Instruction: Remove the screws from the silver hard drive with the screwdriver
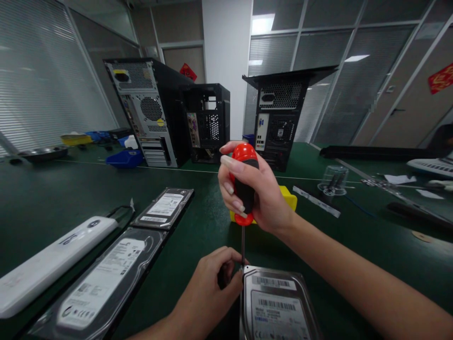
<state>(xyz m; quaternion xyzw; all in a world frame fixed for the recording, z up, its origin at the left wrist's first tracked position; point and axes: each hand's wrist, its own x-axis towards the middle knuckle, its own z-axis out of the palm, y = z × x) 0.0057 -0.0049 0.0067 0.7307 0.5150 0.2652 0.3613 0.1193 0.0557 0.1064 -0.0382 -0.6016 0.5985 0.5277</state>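
My right hand (253, 184) is wrapped round the red and black handle of a screwdriver (244, 189), which stands upright with its shaft pointing down. The tip meets the far left corner of a silver hard drive (278, 302) lying label up at the bottom of the view. At that same corner my left hand (215, 281) is closed, thumb against the drive's left side and index finger beside the shaft. Whether a small screw is between those fingertips is hidden. Behind my right hand sits a yellow container (288, 198), partly covered.
Two more hard drives (102, 278) lie on the green table (198, 212) at left, beside a white power bank-like device (56, 264). Open computer cases (170, 113) stand at the back. A clear cup (333, 182), metal strip (316, 201) and blue bin (124, 158) are around.
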